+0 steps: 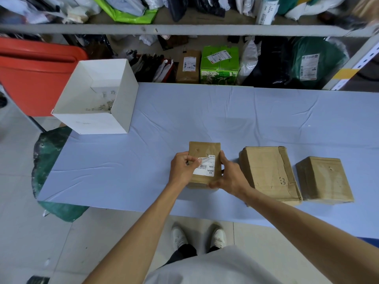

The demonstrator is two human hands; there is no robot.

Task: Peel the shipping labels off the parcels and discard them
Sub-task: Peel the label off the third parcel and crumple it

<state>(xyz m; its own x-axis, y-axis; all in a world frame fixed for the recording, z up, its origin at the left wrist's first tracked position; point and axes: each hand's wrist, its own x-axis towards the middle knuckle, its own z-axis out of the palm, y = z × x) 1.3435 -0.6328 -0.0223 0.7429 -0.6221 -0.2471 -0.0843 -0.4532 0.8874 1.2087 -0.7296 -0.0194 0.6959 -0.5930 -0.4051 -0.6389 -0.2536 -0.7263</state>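
The label's (207, 170) left edge is hidden behind the left hand (181, 168), and beyond a barcode and "MXRC 03" its print is too small to read. The right hand (230, 178) covers the lower right of the small parcel (202, 149). The parcel is tipped up near the front edge of the worktop (164, 119), about midway along it. To its left lies wide bare cloth, reaching to a white box (98, 124) at the far left corner. On its right a larger cardboard box (268, 173) sits just beside the right wrist, with a smaller box (324, 179) past it. The left fingers (189, 158) are curled, pinching the label's lifted upper-left corner. The right hand grips the parcel's right side, with its thumb at the lower front.
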